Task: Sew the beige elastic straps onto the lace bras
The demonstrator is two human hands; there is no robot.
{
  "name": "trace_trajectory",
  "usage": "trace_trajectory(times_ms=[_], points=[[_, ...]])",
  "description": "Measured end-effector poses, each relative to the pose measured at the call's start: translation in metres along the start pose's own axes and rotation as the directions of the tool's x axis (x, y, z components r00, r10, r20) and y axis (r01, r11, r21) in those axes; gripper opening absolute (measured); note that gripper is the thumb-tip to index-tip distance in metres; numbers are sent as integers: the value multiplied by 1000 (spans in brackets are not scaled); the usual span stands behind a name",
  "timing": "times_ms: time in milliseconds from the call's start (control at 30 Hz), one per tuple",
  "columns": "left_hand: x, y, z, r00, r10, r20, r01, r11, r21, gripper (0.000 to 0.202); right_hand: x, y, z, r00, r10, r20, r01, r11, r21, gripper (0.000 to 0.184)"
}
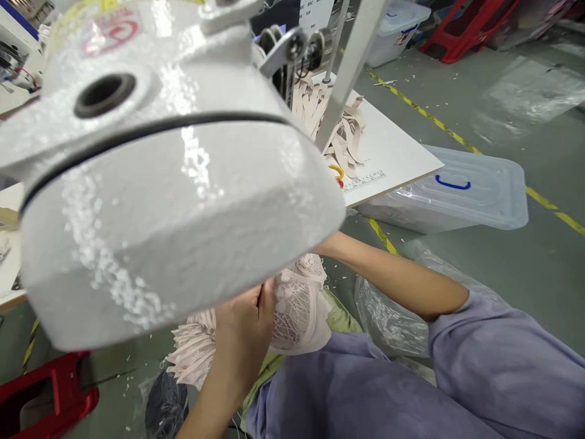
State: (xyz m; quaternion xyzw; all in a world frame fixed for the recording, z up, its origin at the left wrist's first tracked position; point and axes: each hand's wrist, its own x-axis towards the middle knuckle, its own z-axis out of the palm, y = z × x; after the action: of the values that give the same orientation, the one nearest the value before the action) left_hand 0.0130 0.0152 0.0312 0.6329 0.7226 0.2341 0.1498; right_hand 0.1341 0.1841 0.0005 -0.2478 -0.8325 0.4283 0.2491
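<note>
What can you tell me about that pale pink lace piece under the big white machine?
The pale pink lace piece looks like soft, openwork fabric, rounded like a cup, with a smoother, plain border at its lower right. It bulges below the white machine head, which hides some of it. The left hand is at its left side; the right hand's contact is hidden. Green cloth and a purple-clothed lap lie below; whether it rests on them is unclear.
</note>
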Motion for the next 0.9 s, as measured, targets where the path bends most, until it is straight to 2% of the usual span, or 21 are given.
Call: trace_trajectory(times_ms=[167,400,567,900], points=[[4,0,-1,999,-42,-15,41,999,-31,30,2,-3,-3,1000,-10,28,10,1000,8,7],[4,4,-7,996,-27,90,21,998,63,36,5,-3,-6,999,-31,33,31,1000,3,19],[9,0,-6,996,-65,61,62,997,49,32,5,0,-4,999,-39,29,39,999,1,20],[9,-5,-5,1000,-26,1,26,1000,-15,28,5,-2,-8,999,-20,34,19,999,28,15]])
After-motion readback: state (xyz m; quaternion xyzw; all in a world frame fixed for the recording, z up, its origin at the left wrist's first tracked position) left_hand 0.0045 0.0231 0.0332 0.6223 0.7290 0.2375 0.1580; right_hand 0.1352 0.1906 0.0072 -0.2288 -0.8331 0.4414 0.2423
